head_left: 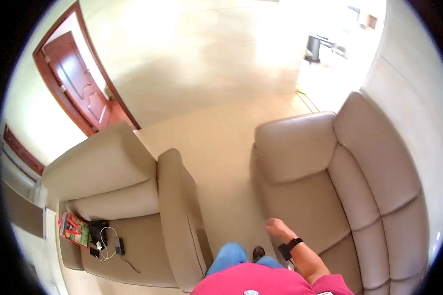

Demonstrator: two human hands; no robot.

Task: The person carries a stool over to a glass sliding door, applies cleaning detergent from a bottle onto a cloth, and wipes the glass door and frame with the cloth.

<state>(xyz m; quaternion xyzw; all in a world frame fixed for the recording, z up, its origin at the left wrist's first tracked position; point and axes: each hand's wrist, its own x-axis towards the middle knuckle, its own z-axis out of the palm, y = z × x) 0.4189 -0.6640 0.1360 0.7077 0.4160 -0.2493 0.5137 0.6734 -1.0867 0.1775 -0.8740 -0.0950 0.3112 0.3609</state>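
My right hand (279, 229) hangs over the front edge of the sofa seat on the right, its fingers curled together; whether it holds anything is too small to tell. A black band (291, 246) is round that wrist. Nearest to the hand is the brown-grey sofa (305, 196). My left hand does not show. On the seat of the other sofa (142, 236) at the left lie a black adapter (119, 246) with a white cable, a dark phone-like object (95, 252), a black bag-like item (98, 232) and a red and green packet (75, 229).
Pale floor (211, 147) runs between the two sofas. A brown door (79, 81) stands in a doorway at the upper left. A pale wall (197, 59) is ahead, with a bright opening and dark furniture (314, 49) at the upper right.
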